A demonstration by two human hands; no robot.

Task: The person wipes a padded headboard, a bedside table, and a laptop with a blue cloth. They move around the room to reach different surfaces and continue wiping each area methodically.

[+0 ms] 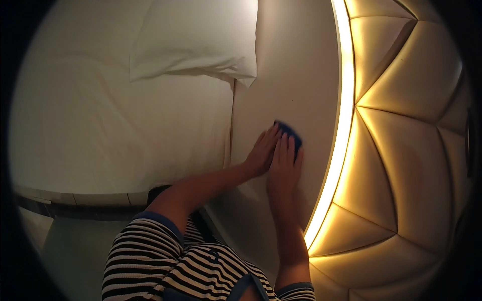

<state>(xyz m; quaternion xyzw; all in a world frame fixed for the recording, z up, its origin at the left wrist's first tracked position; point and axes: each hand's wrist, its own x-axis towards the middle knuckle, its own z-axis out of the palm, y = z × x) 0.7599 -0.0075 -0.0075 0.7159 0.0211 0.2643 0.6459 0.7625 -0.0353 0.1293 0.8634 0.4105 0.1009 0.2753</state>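
Observation:
A small dark blue cloth (289, 130), folded or pad-like, lies against the smooth pale panel (281, 75) between the bed and a light strip. My right hand (285, 168) presses it there, fingers over its lower part and closed on it. Just to the left, my left hand (262, 153) reaches across with its fingers stretched out flat, the tips at the cloth's left edge. The underside of the cloth is hidden, and slight blur softens both hands.
To the left is a bed with a white sheet (125, 130) and a white pillow (196, 40). A glowing light strip (344, 110) curves along the panel's right side, beside a padded, quilted wall (406, 155). Darker floor (75, 246) shows at lower left.

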